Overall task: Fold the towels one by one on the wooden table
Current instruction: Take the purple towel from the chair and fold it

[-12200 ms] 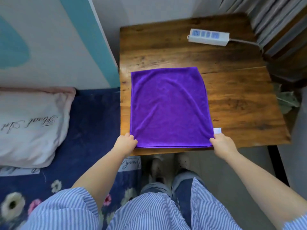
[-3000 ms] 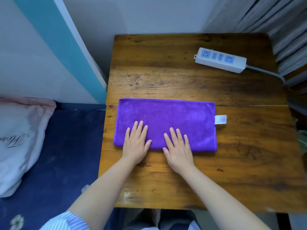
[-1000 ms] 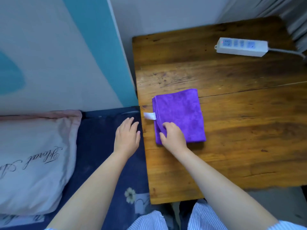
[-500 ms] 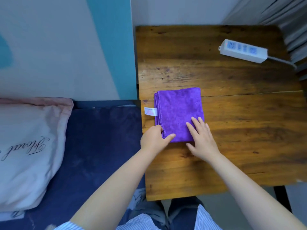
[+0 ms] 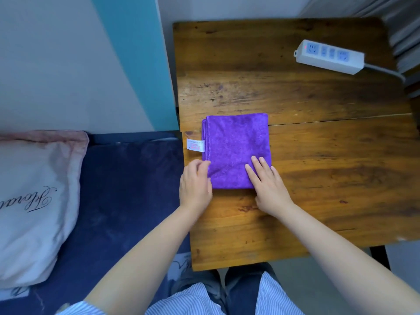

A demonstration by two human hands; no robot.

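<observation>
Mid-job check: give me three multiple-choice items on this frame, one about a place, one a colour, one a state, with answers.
1. Where does the white tag stick out of the towel?
A. camera-left edge
B. camera-right edge
C. near edge

2. What colour is the towel?
A. green
B. purple
C. white

3. How does the right hand meet the towel?
A. fingers flat on top
B. lifting it clear
C. apart from it

Answers: 1 A, tag lies beside the table's left edge; 2 B, plainly purple; 3 A, straight fingers rest on the near right corner.
</observation>
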